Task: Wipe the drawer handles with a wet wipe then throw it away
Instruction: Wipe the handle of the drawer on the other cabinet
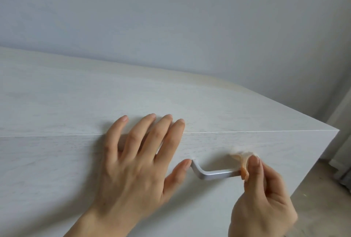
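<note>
wipe [242,157] crumpled white around silver handle [216,174]

Two hands: one left hand [133,166] at near centre, one right hand [264,198] at near right. One drawer handle [214,174], a silver bar between them. One wet wipe [241,157] at the handle's right end. One white chest [284,141], showing one top panel [76,94] and one drawer front [47,170]. One wall [171,8], far.
</note>
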